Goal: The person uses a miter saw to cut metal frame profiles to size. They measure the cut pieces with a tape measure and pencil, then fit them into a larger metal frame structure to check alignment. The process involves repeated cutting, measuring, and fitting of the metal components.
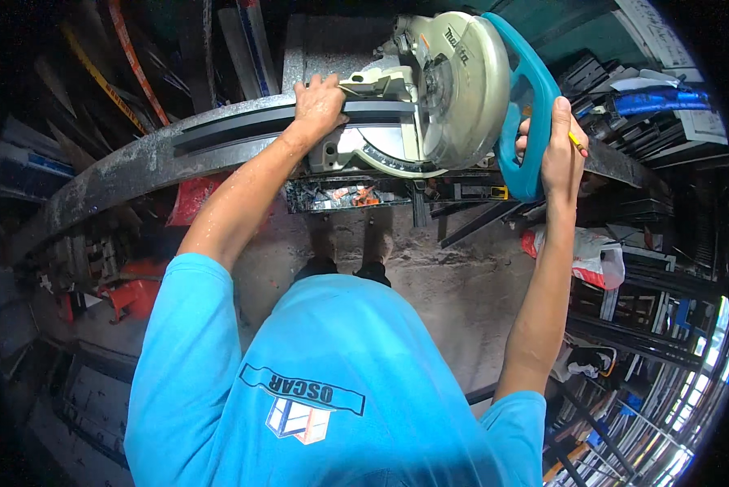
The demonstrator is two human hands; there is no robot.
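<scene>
On the saw handle (520, 122), right hand (561, 146); left hand (319, 105) on profile (218, 130).

Head camera looks down, perhaps steeply

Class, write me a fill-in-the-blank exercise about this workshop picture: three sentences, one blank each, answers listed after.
1. The right hand grips the saw's handle, whose colour is ____.
2. Between its fingers, the right hand also holds a ____.
3. The left hand presses down on a long dark metal profile lying across the ____ saw.

Missing words: blue (teal); pencil; mitre
</scene>
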